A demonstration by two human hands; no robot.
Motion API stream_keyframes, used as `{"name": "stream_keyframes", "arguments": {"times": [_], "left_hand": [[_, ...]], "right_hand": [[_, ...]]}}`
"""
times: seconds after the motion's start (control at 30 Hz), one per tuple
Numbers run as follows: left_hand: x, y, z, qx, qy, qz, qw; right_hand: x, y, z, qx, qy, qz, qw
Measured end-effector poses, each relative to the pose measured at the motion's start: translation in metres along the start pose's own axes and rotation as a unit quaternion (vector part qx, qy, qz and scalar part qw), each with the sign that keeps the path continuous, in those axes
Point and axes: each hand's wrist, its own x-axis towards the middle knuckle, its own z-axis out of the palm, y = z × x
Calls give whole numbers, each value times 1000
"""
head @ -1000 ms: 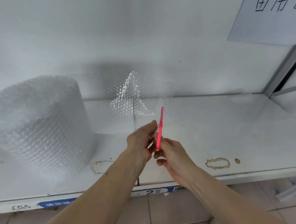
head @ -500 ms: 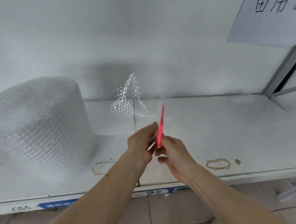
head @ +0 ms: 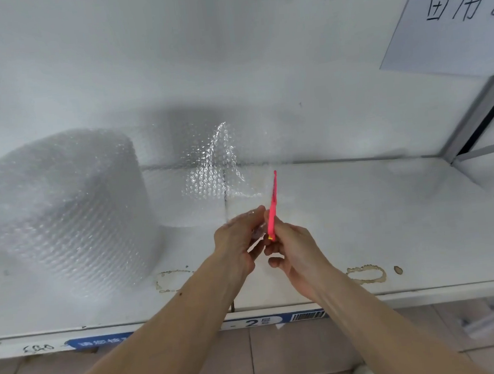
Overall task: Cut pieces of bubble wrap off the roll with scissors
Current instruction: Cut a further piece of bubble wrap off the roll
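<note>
Pink scissors [head: 272, 205] gripped upright in the right hand [head: 297, 250] while the left hand [head: 239, 242] pinches the bubble wrap [head: 211, 172] edge, apparently tensioning it for cutting.

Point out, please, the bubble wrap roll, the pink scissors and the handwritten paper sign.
bubble wrap roll [head: 64, 210], head view, on its curved side wall.
pink scissors [head: 272, 207], head view, mid-length of the closed blades.
handwritten paper sign [head: 452, 13], head view, on the sheet among the characters.

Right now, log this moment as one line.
right hand: holds pink scissors | left hand: pinches bubble wrap sheet | roll: on shelf
</note>
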Motion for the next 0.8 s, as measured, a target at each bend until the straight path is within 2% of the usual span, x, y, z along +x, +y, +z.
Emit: {"name": "stream_keyframes", "arguments": {"times": [0.63,0.73,0.8], "left_hand": [[9,-2,-4,13,6,-1,1000],[11,-1,-5,-16,-5,-22,1000],[12,2,-4,-71,-42,-47,996]], "right_hand": [[10,-4,-2,14,24,-4,1000],[7,-2,-1,9,25,-12,1000],[5,1,-1,5,27,-13,1000]]}}
